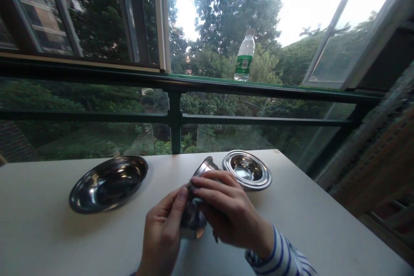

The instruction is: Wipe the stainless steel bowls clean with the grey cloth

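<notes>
Both of my hands hold a small shiny steel bowl (198, 194) tilted on its edge above the near middle of the white table (45, 233). My left hand (163, 230) grips it from below with the thumb against its side. My right hand (228, 211) wraps over its top, fingers curled round the metal. Most of the bowl is hidden by my fingers. A wide steel dish (108, 183) lies flat to the left. A smaller rimmed steel bowl (247, 170) sits just beyond my right hand.
A dark green railing (174, 118) with glass panels runs behind the table. A plastic water bottle (244, 55) with a green label stands on the top rail. Open window frames hang at the left and right. The table's right edge drops off near a brick wall.
</notes>
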A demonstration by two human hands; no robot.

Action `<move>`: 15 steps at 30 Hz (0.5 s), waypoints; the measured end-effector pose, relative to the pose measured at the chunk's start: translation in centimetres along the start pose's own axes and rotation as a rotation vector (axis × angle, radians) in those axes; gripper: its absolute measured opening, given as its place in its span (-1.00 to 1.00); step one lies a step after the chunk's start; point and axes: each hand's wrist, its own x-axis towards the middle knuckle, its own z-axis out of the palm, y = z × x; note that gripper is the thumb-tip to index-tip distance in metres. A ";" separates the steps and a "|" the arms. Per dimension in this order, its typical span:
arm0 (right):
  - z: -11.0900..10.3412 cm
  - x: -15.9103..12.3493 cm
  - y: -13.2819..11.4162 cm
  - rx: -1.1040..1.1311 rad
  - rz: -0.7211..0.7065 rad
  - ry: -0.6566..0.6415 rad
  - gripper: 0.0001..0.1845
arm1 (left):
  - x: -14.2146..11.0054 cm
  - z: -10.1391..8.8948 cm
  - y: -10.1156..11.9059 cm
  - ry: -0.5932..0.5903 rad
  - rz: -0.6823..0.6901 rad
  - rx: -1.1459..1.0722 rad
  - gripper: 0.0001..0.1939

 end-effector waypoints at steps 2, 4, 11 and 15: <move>0.0 -0.1 0.8 0.028 0.141 0.100 -0.71 | -0.1 0.1 0.1 -0.017 -0.044 0.003 -0.69; -0.1 -0.2 1.4 0.045 0.274 0.169 -0.72 | -0.3 0.2 0.1 -0.020 -0.086 0.001 -0.66; -0.1 0.0 0.3 0.027 -0.032 -0.048 -0.67 | -0.1 -0.2 -0.1 -0.004 0.004 0.012 -0.70; -0.1 0.1 0.5 -0.017 0.149 0.121 -0.68 | -0.1 -0.1 -0.1 -0.006 -0.052 0.023 -0.69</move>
